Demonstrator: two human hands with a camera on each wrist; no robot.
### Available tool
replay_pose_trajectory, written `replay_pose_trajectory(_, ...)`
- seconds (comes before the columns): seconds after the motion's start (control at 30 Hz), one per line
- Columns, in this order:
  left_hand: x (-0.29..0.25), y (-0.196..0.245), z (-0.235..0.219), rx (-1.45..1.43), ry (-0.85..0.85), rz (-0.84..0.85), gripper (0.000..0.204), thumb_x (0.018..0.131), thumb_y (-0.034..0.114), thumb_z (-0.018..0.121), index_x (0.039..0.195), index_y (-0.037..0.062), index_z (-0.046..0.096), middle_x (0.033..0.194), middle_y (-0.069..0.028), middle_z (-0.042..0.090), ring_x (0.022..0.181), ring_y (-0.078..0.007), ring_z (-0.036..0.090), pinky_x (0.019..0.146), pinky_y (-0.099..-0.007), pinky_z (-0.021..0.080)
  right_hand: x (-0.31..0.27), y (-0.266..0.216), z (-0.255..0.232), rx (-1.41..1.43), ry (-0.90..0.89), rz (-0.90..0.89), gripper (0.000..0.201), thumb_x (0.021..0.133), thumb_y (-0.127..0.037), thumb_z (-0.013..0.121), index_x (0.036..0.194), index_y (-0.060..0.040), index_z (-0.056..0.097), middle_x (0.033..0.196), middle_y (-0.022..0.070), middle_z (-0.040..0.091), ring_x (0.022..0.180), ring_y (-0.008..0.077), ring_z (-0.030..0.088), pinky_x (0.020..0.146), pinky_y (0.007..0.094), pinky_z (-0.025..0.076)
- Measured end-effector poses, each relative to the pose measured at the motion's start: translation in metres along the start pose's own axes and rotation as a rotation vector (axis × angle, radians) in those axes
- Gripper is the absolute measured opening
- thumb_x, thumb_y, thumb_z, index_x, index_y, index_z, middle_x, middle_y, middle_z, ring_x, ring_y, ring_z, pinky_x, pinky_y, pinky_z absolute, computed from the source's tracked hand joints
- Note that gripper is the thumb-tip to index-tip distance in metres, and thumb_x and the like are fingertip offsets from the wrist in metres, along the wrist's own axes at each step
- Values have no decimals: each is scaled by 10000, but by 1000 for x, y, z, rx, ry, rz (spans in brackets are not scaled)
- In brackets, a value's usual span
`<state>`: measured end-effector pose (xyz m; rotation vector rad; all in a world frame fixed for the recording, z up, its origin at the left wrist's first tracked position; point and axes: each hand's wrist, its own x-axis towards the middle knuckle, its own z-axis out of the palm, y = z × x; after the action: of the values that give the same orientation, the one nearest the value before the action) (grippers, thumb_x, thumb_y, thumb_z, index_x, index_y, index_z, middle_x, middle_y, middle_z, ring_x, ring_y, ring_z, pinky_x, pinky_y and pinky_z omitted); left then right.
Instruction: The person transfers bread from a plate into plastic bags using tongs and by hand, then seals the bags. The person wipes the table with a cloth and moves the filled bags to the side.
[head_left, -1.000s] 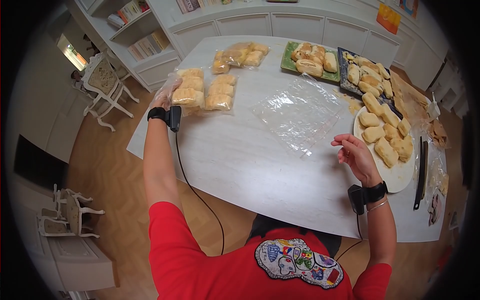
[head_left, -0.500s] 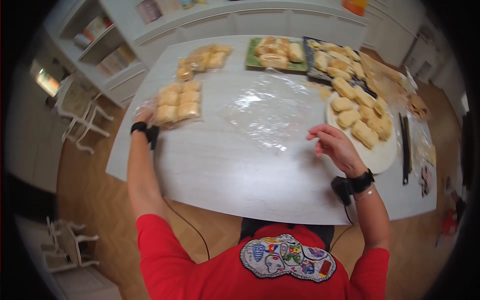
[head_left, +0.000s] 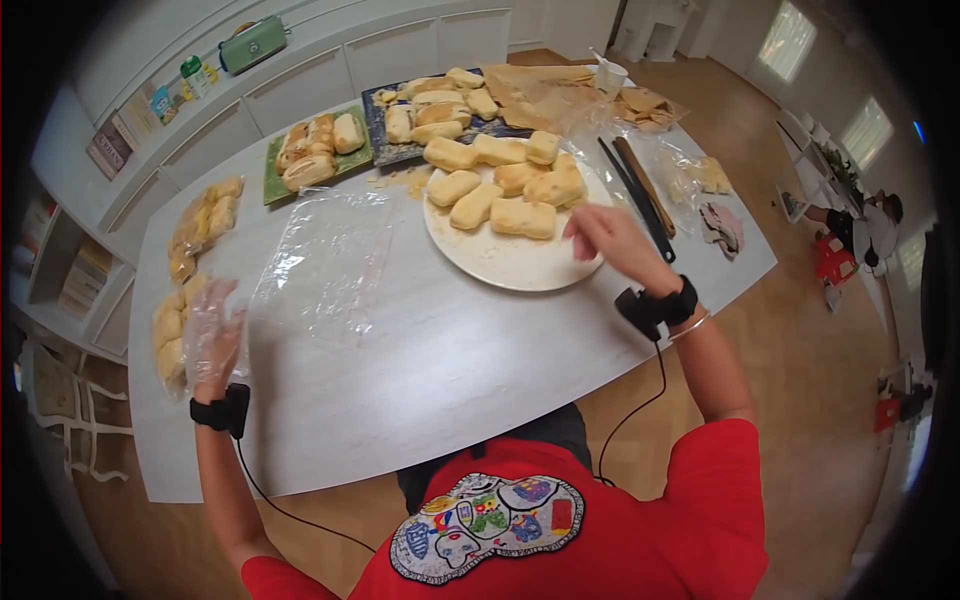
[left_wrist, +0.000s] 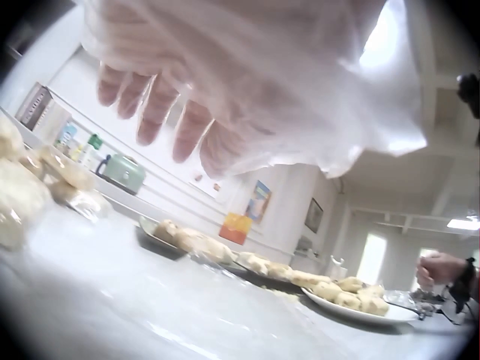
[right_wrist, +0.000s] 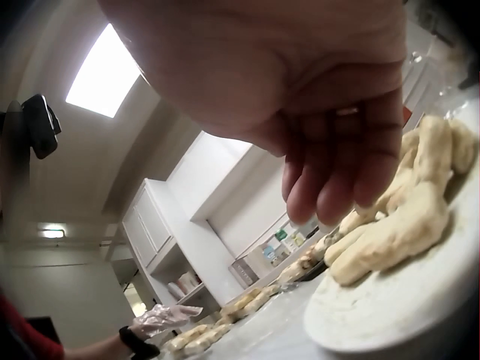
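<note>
In the head view, the left hand [head_left: 214, 335], in a clear plastic glove, is just right of bagged rolls [head_left: 170, 335]; its fingers are spread and hold nothing. The left wrist view shows the gloved hand [left_wrist: 225, 82] raised above the table. At the right rim of a white plate [head_left: 500, 268] the bare right hand [head_left: 622, 245] hovers, fingers loosely bent and empty. Several pale rolls [head_left: 523, 219] lie on that plate, and they also show beside the right hand [right_wrist: 300, 97] in the right wrist view. A flat clear bag [head_left: 325, 260] lies between the hands.
Behind stand a green plate of rolls [head_left: 272, 185] and a dark tray [head_left: 385, 158]. Another bag of rolls [head_left: 205, 220] lies at the far left. To the right are black tongs [head_left: 640, 205], brown paper [head_left: 535, 92] and more plastic bags.
The head view has swung to the right. The left hand has come off the bagged rolls and lifted beside them. The right hand has moved over to the white plate's edge.
</note>
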<state>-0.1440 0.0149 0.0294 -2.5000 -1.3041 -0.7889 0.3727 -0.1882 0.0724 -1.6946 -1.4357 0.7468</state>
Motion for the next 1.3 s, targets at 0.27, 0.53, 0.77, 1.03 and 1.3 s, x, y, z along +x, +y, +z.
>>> replay_pose_trajectory(0.27, 27, 79, 80, -254, -507, 2, 403, 758, 238, 762, 1112, 96, 632, 1033, -118, 626, 1026, -288, 597, 890, -389, 488, 16, 149, -153, -726, 471, 110, 406, 886, -314, 563, 1093, 25, 649, 1014, 236, 667, 942, 389, 639, 856, 419, 490)
replay_pose_trajectory(0.53, 46, 119, 61, -249, -602, -263, 494, 740, 375, 771, 1081, 63, 598, 1050, -150, 642, 996, -318, 608, 858, -417, 484, 87, 190, -124, -841, 352, 284, 540, 828, -389, 645, 1182, 16, 596, 1024, 299, 650, 984, 445, 619, 856, 491, 485)
replay_pose_trajectory(0.77, 47, 104, 55, -443, -592, -365, 504, 780, 379, 736, 1098, 14, 598, 1059, -196, 645, 1019, -322, 609, 881, -403, 483, 90, 230, -139, -739, 504, 162, 470, 855, -339, 650, 1100, 57, 584, 1002, 254, 662, 963, 397, 636, 834, 437, 486)
replay_pose_trajectory(1.03, 41, 99, 67, -438, -565, -300, 512, 828, 426, 662, 1102, -4, 611, 1089, -202, 648, 1040, -340, 610, 906, -404, 484, 54, 108, -147, -386, 517, 43, 406, 926, -236, 628, 1276, -60, 521, 876, 39, 582, 694, 102, 575, 569, 236, 457)
replay_pose_trajectory(1.3, 71, 112, 78, -171, -483, -110, 512, 803, 470, 648, 1033, 12, 658, 1064, -208, 657, 1023, -333, 625, 899, -421, 491, 50, 27, -78, -474, 396, -171, 390, 902, -159, 651, 1264, -51, 554, 982, 62, 573, 820, 136, 549, 694, 255, 460)
